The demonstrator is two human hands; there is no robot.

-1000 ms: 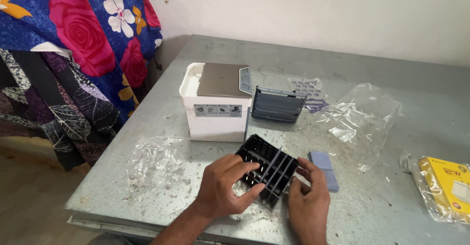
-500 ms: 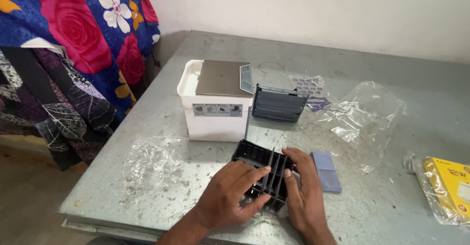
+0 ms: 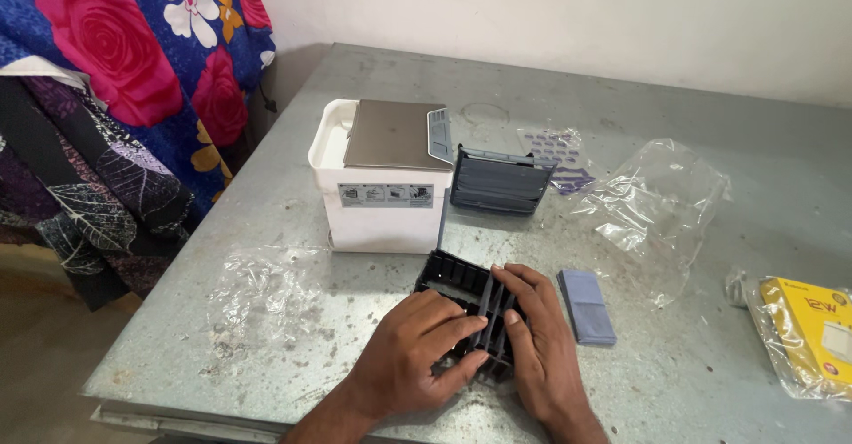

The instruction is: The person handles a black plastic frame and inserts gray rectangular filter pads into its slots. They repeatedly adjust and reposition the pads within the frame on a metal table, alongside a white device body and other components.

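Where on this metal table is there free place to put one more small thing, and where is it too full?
Bare metal shows along the far edge of the table, behind the clear plastic bag, and between the blue pad and the yellow packet. It is crowded around the white box, the black grid tray under both hands, and the crumpled film at the left.

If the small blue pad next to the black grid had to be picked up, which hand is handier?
Probably the right hand: it rests on the black grid's right side, beside the blue pad. The left hand lies farther away.
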